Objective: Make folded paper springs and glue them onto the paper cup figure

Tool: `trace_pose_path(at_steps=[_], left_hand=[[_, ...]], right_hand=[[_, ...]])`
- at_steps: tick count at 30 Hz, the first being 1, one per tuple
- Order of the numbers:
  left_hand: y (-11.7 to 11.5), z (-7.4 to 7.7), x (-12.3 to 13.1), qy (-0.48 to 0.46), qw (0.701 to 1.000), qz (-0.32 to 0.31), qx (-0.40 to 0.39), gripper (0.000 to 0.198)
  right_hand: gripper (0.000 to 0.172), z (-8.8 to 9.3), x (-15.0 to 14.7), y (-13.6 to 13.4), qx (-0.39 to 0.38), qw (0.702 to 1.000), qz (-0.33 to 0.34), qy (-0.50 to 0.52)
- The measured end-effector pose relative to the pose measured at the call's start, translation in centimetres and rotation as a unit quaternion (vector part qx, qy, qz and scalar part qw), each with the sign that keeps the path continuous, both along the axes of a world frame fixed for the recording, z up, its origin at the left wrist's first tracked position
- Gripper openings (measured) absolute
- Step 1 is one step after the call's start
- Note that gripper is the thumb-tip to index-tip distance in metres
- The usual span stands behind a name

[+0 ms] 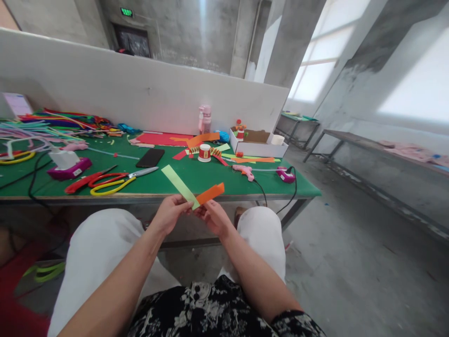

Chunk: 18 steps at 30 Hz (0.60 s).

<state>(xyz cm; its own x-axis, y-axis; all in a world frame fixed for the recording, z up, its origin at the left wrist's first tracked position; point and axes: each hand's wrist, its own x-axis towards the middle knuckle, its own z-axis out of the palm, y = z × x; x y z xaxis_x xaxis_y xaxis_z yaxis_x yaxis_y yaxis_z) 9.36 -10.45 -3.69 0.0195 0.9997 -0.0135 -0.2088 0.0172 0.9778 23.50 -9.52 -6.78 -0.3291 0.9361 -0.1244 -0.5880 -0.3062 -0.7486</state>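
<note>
My left hand [170,213] and my right hand [214,216] meet over my lap, just below the table's front edge. Both pinch the joined ends of two paper strips. A light green strip [177,184] slants up to the left from my fingers. An orange strip [211,192] slants up to the right. The two strips cross at my fingertips in a V shape.
The green table [210,180] carries red and yellow scissors [108,179], a black phone [150,157], a pink glue gun [242,170], a small decorated paper cup [204,152], a white cardboard box [257,142], paper scraps and many pipe cleaners [52,122]. A white partition stands behind it.
</note>
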Motion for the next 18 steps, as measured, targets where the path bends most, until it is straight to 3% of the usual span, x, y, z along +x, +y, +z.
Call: trace_pose_path(at_steps=[9,18], left_hand=[[-0.09,0.06,0.34,0.003,1.000,0.020,-0.020,0.033],[0.02,-0.04,0.40,0.023,0.999,0.036,-0.017,0.033]], right_hand=[[0.042,-0.29,-0.02,0.01,0.011,0.999,-0.032,-0.038],[0.034,0.45,0.07,-0.22,0.044,0.991,-0.074,-0.098]])
